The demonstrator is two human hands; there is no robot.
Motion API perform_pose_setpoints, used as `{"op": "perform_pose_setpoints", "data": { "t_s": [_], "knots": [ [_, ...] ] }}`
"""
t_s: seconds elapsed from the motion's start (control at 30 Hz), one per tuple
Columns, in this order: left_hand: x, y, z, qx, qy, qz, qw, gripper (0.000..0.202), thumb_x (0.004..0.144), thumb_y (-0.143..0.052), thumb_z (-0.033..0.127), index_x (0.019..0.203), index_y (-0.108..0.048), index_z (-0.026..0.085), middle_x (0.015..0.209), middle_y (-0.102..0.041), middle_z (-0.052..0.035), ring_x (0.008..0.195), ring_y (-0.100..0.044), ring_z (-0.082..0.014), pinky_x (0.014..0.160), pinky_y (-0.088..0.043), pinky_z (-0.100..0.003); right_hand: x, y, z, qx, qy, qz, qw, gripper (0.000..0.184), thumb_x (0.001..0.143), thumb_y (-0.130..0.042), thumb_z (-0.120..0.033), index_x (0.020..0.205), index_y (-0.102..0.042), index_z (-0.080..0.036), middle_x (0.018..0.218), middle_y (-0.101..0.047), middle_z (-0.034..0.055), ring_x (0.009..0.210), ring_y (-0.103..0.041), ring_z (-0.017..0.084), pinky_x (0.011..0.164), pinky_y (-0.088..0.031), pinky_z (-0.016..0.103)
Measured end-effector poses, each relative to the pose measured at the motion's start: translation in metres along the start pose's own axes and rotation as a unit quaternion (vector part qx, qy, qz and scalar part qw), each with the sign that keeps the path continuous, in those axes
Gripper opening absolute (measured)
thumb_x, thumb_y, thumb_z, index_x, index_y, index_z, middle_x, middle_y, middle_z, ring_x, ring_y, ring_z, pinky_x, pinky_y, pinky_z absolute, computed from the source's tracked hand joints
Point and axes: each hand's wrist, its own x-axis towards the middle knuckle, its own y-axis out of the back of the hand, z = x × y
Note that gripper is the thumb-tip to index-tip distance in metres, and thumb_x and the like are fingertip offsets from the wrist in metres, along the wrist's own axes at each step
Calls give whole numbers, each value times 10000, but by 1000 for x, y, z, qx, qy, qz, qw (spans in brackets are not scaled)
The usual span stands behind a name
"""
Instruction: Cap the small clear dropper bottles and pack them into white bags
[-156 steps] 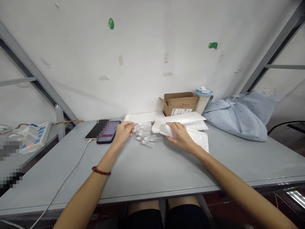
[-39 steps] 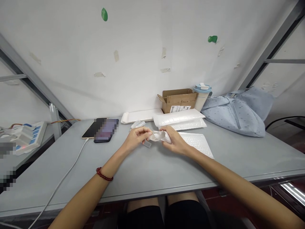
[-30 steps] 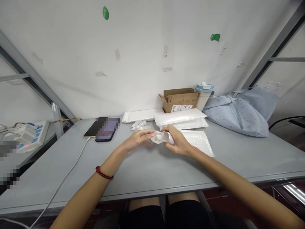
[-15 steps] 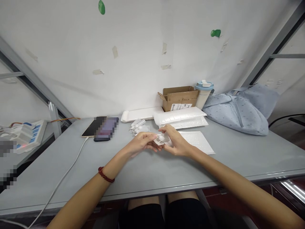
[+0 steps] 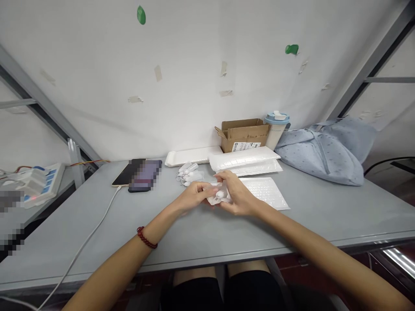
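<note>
Above the grey table (image 5: pixel 129 233), both hands meet on a small, crinkled white packet (image 5: pixel 212 200) with a rounded white piece in it; its exact kind I cannot make out. My left hand (image 5: pixel 193 197) pinches the packet's left side, its thumb on top. On the other side, my right hand (image 5: pixel 239 195) curls around it with fingers and thumb closed on the edge. Just beyond my left hand lies a pile of small white pieces in clear wrapping (image 5: pixel 189 172). A white bubble mailer (image 5: pixel 269 193) lies flat to the right, partly behind my right hand.
More padded mailers (image 5: pixel 244 160) and a long white packet (image 5: pixel 194 155) lie along the back. Behind them stand an open cardboard box (image 5: pixel 244 134) and a lidded cup (image 5: pixel 275 134), beside a blue cloth bag (image 5: pixel 324 155). Two phones (image 5: pixel 145 175) and a charging cable (image 5: pixel 94 231) lie left.
The packet has turned and dropped slightly between my hands, showing more of the white piece. My left fingers have tucked in behind it. The view has tilted a little.
</note>
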Motion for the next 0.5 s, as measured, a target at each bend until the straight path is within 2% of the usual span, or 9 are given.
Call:
{"op": "perform_pose_setpoints", "data": {
  "t_s": [0.17, 0.27, 0.33, 0.43, 0.5],
  "knots": [
    [1, 3, 1, -5, 10, 124, 992, 368, 713, -669, 467, 594, -589, 128, 533, -576, 15, 492, -515, -94, 516, -410, -218, 0, 3, 3, -51, -6, -21, 998, 746, 680, -572, -286, 1328, -213, -201, 1193, -464, 144, 1082, -435, 312, 882, -357, 474],
    [0, 5, 5, -8, 0, 154, 988, 429, 750, -612, 527, 598, -573, 127, 516, -561, 8, 479, -519, -103, 496, -407, -222, 1, 6, 5, -90, -26, -43, 995, 799, 668, -569, -295, 1358, -183, -175, 1272, -436, 172, 1133, -408, 330, 919, -316, 499],
    [0, 6, 7, -22, -5, 117, 993, 470, 786, -546, 570, 672, -598, 117, 580, -604, -29, 543, -579, -140, 518, -442, -242, 2, 8, 7, -109, -46, -57, 991, 771, 664, -560, -278, 1345, -218, -160, 1264, -451, 181, 1117, -419, 330, 908, -316, 498],
    [-2, 8, 9, -59, -6, 6, 998, 521, 815, -492, 591, 900, -623, 94, 810, -678, -128, 713, -654, -215, 571, -495, -278, 2, 9, 11, -112, -65, -57, 990, 698, 667, -553, -250, 1303, -283, -151, 1193, -499, 167, 1073, -444, 315, 881, -335, 476],
    [-4, 10, 9, -89, -11, -44, 995, 555, 810, -497, 598, 1029, -594, 98, 940, -677, -175, 776, -665, -237, 583, -506, -284, 2, 10, 13, -102, -69, -52, 991, 665, 676, -558, -252, 1281, -302, -153, 1156, -512, 156, 1057, -449, 308, 869, -345, 467]
  ]
}}
